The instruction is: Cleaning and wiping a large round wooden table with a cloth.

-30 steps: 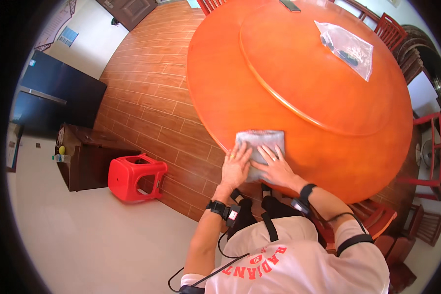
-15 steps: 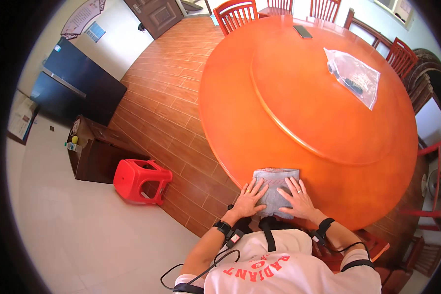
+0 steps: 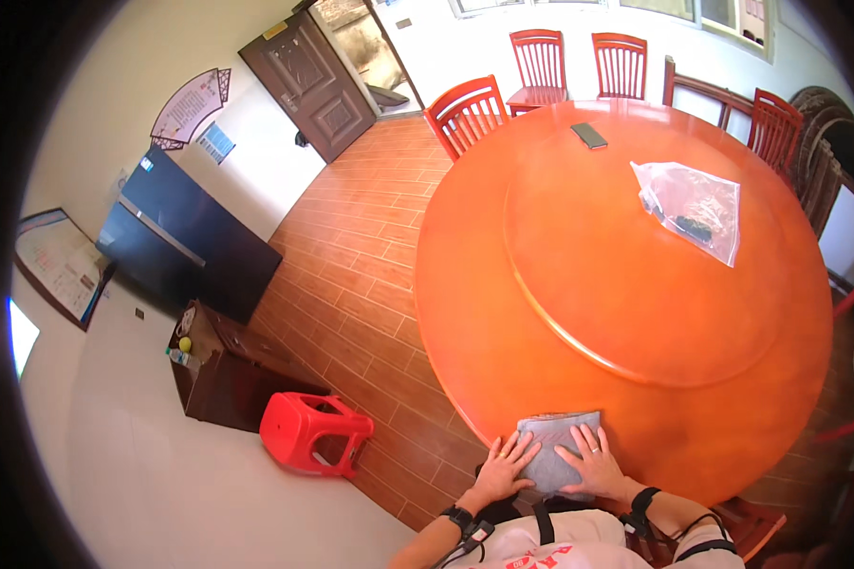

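Observation:
A folded grey cloth (image 3: 552,462) lies at the near edge of the round orange-brown wooden table (image 3: 465,351). Its far edge shows a few reddish layers. My left hand (image 3: 505,468) rests flat on the cloth's left side with the fingers spread. On its right side lies my right hand (image 3: 593,465), fingers spread as well. Both palms press down on the cloth, and neither hand grips it. A ring shows on each hand.
On the raised turntable (image 3: 626,313) lies a clear plastic bag (image 3: 707,204) with something dark inside. Farther back is a dark phone (image 3: 588,136). A red plastic stool (image 3: 289,431) stands left of the table, beside a brown cabinet (image 3: 242,375). Wooden chairs (image 3: 538,62) stand at the far side.
The view has tilted up, so the table and hands sit lower in the picture. Both hands stay spread on the folded cloth with little visible movement.

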Available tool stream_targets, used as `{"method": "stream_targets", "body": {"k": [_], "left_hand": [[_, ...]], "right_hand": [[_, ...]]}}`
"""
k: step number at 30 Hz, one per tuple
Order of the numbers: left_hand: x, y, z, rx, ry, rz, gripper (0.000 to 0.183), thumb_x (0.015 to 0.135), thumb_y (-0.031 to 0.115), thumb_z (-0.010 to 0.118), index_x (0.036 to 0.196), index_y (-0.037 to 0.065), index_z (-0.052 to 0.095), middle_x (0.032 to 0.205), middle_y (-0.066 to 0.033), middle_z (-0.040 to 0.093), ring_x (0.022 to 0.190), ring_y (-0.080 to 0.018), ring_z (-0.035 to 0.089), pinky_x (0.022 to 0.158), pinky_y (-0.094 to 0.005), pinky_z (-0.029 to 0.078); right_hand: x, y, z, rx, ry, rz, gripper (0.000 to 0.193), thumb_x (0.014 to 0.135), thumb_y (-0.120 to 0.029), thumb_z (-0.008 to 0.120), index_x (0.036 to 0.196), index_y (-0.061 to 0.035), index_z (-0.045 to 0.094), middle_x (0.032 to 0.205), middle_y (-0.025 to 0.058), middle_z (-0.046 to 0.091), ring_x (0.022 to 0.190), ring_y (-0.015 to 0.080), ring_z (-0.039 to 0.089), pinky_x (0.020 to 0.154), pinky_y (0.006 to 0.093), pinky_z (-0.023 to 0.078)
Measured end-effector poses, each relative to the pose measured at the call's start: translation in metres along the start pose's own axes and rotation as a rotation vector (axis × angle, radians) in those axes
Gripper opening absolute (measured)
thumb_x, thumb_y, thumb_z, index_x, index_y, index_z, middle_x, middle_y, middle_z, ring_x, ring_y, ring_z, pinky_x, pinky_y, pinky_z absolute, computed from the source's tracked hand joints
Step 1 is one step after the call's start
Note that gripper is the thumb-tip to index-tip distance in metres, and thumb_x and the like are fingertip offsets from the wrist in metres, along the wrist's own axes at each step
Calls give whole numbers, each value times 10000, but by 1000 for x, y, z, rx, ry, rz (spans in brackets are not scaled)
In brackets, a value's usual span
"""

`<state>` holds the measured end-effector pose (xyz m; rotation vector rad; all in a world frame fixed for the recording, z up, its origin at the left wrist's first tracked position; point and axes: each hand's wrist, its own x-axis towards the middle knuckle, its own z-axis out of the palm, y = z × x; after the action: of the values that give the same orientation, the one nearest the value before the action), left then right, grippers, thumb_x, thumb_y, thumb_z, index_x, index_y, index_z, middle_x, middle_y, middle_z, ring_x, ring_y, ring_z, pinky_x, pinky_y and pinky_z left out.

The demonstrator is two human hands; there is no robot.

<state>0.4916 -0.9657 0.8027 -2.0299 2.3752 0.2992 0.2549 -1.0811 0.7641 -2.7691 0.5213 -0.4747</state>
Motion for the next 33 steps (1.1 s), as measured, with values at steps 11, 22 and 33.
{"method": "stream_targets", "body": {"k": [11,22,33], "left_hand": [[46,-140,-42,13,-24,103,860,742,439,713,1481,323,289,1575,-9,184,1445,-349,134,1143,-571,118],[11,-381,-119,-496,607,-772,604,857,333,592,1388,94,429,1403,-207,443,1295,-349,434,1063,-430,365],[-138,-404,-51,-1666,287,-1040,428,960,331,496,1250,17,511,1143,-189,621,960,-301,635,782,-421,527]], "right_hand": [[113,-11,39,4,42,148,919,638,-608,735,1389,-171,437,1471,267,226,1378,437,173,1088,631,127],[404,-64,92,-6,111,452,1017,680,-643,688,1493,-207,262,1516,317,70,1420,459,-5,1100,635,13],[567,-126,118,4,23,648,1001,706,-632,659,1512,-256,202,1508,360,6,1408,500,-37,1087,657,-42]]}}
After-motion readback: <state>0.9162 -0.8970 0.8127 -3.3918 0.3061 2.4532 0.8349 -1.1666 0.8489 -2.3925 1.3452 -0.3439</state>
